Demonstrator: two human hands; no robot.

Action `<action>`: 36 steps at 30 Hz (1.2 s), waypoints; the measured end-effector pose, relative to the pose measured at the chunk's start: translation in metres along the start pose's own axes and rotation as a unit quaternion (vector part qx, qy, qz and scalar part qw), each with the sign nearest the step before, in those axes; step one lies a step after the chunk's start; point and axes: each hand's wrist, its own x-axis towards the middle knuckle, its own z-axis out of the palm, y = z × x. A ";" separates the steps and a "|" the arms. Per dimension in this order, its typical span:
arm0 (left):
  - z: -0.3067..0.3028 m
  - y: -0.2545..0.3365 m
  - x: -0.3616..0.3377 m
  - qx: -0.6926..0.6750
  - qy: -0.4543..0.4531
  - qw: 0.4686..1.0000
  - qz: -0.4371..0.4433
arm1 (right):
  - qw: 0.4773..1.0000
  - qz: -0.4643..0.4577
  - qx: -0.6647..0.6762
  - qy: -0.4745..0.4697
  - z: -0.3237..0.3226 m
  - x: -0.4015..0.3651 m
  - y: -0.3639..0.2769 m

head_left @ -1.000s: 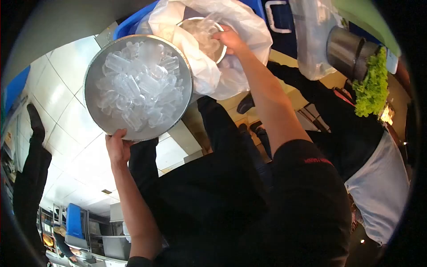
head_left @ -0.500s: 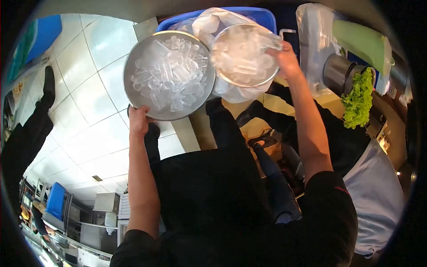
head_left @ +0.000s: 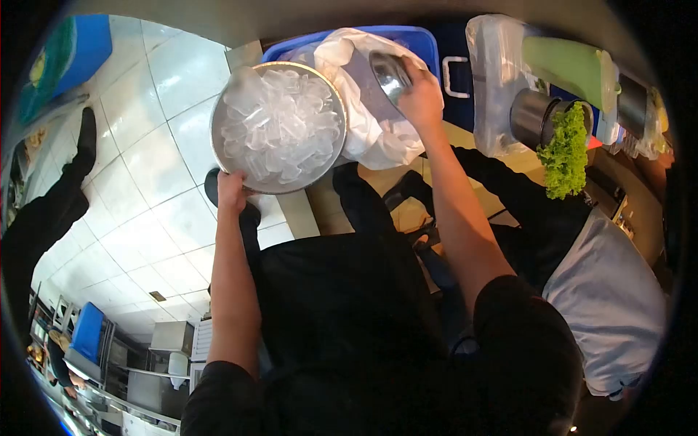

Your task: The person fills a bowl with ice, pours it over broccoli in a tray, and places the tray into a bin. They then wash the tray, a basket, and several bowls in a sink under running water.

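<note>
The left hand [head_left: 232, 191] pinches the rim of a round, dull-metal big bowl [head_left: 287, 186], its fingers partly hidden underneath; clear, tube-shaped ice [head_left: 283, 123] heaps just beyond that grip. The right hand [head_left: 424, 98] is closed on the edge of a shiny, curved small bowl [head_left: 390, 75], tilted above a crinkled white bag [head_left: 367, 138]. Half a second ago the small bowl faced up, full of ice; now the big bowl's heap is broader.
</note>
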 end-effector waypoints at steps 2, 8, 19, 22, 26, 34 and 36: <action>-0.003 -0.001 0.007 0.046 0.026 0.998 -0.037 | 0.991 -0.031 -0.129 0.007 0.014 0.006 -0.003; -0.008 -0.009 0.021 -0.007 0.025 1.000 -0.007 | 0.925 -0.031 0.111 -0.363 0.051 0.011 -0.077; -0.122 0.131 -0.049 0.103 -0.001 0.993 0.061 | 0.879 0.096 0.314 -0.345 -0.042 0.009 -0.203; -0.168 0.197 -0.093 0.052 -0.015 0.988 0.143 | 0.808 0.230 0.424 -0.338 -0.106 0.016 -0.287; -0.219 0.331 -0.187 0.024 -0.027 0.989 0.145 | 0.714 0.247 0.563 -0.335 -0.133 0.050 -0.359; -0.268 0.483 -0.205 -0.071 0.000 0.984 0.163 | 0.569 0.279 0.692 -0.346 -0.232 0.171 -0.520; -0.271 0.512 -0.193 -0.061 -0.003 0.986 0.156 | 0.522 0.285 0.681 -0.426 -0.183 0.224 -0.516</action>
